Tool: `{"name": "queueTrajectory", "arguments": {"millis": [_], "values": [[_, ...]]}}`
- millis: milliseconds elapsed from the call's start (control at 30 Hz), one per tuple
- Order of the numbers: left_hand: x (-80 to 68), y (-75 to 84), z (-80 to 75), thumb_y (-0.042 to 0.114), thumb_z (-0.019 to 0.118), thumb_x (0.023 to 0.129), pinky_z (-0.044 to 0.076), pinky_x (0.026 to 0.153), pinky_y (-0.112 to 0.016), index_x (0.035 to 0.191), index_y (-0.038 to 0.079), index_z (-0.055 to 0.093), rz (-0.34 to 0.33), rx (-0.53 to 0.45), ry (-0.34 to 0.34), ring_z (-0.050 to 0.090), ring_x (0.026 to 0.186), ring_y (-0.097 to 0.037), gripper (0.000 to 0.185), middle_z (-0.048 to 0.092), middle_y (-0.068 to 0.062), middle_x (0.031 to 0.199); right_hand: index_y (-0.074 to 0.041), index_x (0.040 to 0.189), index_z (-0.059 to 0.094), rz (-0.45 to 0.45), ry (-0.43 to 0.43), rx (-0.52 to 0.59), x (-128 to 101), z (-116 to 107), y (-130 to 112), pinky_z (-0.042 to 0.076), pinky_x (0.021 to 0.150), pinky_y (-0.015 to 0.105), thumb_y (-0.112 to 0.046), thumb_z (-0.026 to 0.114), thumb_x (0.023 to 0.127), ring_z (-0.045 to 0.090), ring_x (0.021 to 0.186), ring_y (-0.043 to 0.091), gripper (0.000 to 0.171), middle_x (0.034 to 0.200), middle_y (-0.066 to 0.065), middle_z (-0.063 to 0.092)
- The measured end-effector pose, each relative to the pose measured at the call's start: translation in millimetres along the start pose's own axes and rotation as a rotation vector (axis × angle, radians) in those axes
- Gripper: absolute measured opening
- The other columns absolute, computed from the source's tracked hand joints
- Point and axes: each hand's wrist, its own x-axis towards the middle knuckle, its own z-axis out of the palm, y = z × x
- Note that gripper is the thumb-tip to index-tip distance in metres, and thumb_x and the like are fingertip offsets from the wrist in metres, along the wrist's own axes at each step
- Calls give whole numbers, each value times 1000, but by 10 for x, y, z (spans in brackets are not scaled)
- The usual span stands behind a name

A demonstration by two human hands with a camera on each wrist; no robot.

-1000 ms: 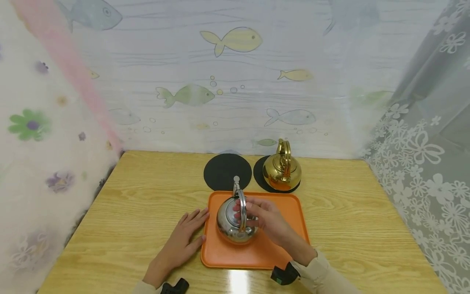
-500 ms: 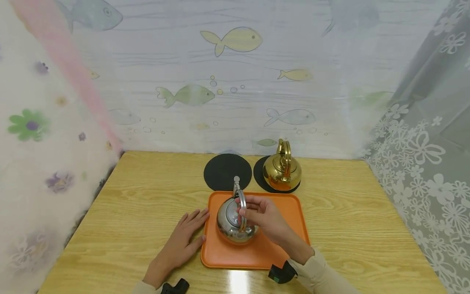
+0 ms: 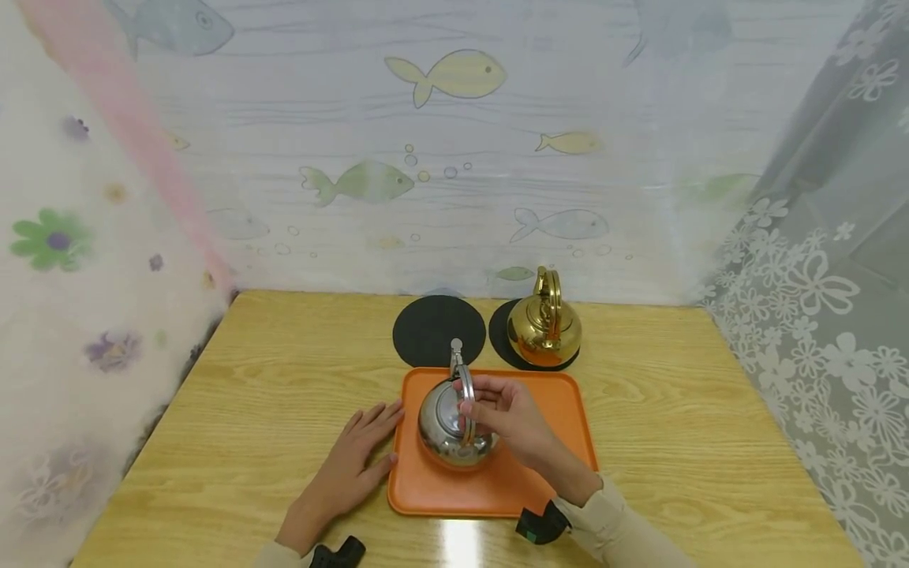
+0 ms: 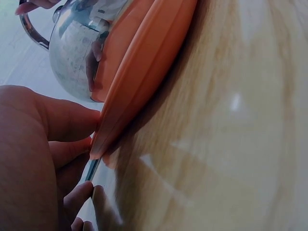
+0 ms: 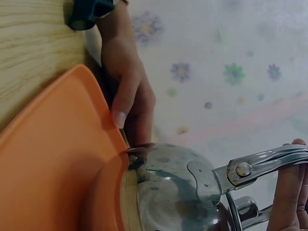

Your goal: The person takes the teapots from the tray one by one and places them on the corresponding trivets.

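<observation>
A shiny silver kettle stands upright on the left part of an orange tray, its arched handle raised. My right hand grips that handle, with the thumb on the near side and the fingers passing round it. The handle and some fingertips also show in the right wrist view, beside the kettle body. Flat on the table, my left hand has its fingers stretched against the tray's left edge. Up close in the left wrist view, the left thumb and fingers touch the tray rim.
Behind the tray lie two round black mats. The left mat is bare, and a gold kettle stands on the right one. A fish-patterned curtain hangs along the back edge of the wooden table.
The right hand's fingers have drawn in around the silver kettle's handle, and the thumb has come across it. Kettle, tray and left hand have stayed in place.
</observation>
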Motion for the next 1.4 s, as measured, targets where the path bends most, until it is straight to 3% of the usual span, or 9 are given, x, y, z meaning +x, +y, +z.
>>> {"name": "queueTrajectory", "arguments": {"millis": [1400], "values": [[5,15,-8,25,64,97,20,118,-67,151,7,50,10,2,6,39,146,-42,58,47,-10,157,31,130,45,-132,8,12,-6,23,59,62,67,25,-1,68,95,71,74,8,53,96,4,73]]}}
